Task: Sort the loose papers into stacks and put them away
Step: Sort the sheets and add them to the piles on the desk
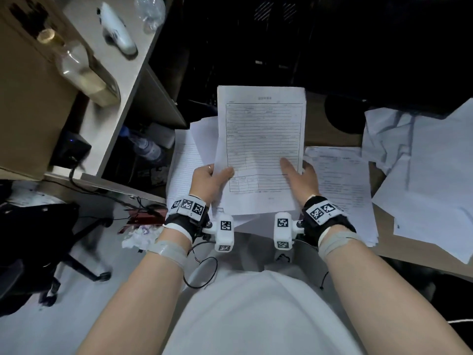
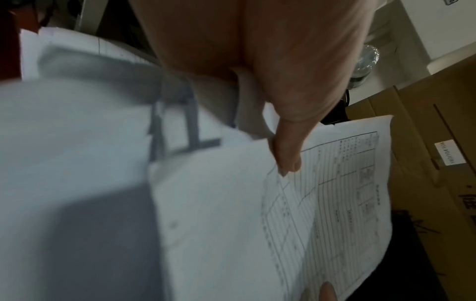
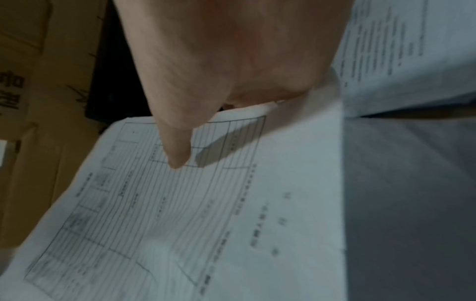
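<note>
we hold the printed form (image 1: 261, 149) up at the centre of the head view, our left hand (image 1: 208, 181) pinching its lower left edge with the thumb on top, our right hand (image 1: 299, 175) gripping the lower right edge, thumb laid flat on the page and the fingers behind. the sheet is limp and already bows between the two grips, so we judge it could crease or slip if either thumb lets go early, and it could drag loose sheets along if lowered carelessly onto the pile (image 1: 184, 160) lying under it at 9 o'clock. the neat stack (image 1: 343, 185) sits on the desk at 3 o'clock, with crumpled papers (image 1: 422, 149) further out that way; a careless sweep of the forearm might scatter those. the print is too small and blurred for us to read, so we cannot tell which stack the form belongs to. the fingers beneath the sheet are hidden, both wrist views are smeared, and the region at 12 o'clock is too dark to make out.
</note>
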Motion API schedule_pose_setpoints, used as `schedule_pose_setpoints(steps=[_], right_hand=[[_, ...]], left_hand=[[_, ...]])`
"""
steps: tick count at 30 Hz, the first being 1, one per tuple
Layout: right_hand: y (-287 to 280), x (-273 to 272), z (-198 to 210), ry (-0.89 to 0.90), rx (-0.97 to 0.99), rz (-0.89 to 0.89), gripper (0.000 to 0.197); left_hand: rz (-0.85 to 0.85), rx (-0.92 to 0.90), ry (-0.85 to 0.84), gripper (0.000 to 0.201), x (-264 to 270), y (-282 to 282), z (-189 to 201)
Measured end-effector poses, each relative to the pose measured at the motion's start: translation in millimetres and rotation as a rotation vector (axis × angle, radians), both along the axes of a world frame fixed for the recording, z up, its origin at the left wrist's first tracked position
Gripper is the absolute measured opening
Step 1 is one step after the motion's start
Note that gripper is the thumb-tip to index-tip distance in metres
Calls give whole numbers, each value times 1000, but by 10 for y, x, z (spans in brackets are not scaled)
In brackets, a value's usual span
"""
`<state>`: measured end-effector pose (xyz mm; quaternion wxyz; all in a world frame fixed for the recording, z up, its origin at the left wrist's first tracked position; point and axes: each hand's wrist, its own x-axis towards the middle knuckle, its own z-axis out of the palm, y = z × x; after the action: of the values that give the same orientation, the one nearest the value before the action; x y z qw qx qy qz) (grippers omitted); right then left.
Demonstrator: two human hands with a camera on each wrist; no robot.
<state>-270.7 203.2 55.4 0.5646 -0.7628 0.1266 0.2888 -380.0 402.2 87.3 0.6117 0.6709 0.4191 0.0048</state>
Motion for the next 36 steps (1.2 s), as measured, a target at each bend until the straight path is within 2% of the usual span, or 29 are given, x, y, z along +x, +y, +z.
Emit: schedule_pose_setpoints(steps=[2, 3, 6, 9, 11, 13, 15, 20, 23, 28, 30, 33, 36], right_hand=[[50, -16, -79, -69, -7, 48, 37], [73, -19, -125, -108, -24, 57, 23], [139, -39, -232, -147, -121, 48, 30], [149, -62, -280, -158, -242, -23, 24], [145, -68, -314, -131, -315, -6, 25], [195, -80, -411, -97, -328, 42, 25], [310, -123, -514, -61, -335, 73, 29], [682, -322, -646, -12, -270, 131, 30], [888, -417, -745, 6, -250, 182, 21], [1245, -534, -879, 85, -244, 233, 24], [1404, -553, -926, 130, -241, 240, 34], [1578, -544, -1061, 189, -219, 285, 62], [1712, -531, -998, 197, -130, 318, 68]], left_hand=[[19, 25, 13, 19, -40, 67, -8], [26, 43, 21, 18, -62, 105, -13], [39, 147, 29, 24, -130, 197, 0], [180, 214, -25, 33, -191, 325, -11], [233, 338, 12, 35, -229, 483, -47], [212, 458, 61, 34, -264, 644, -79], [193, 505, 45, 23, -276, 756, -50], [184, 506, 22, 18, -294, 881, -73], [187, 485, 13, 22, -323, 972, -103], [99, 461, -5, 19, -350, 1063, -141], [58, 446, 4, 18, -364, 1129, -176], [12, 442, 12, 22, -396, 1245, -246], [-11, 436, 18, 37, -402, 1311, -286]])
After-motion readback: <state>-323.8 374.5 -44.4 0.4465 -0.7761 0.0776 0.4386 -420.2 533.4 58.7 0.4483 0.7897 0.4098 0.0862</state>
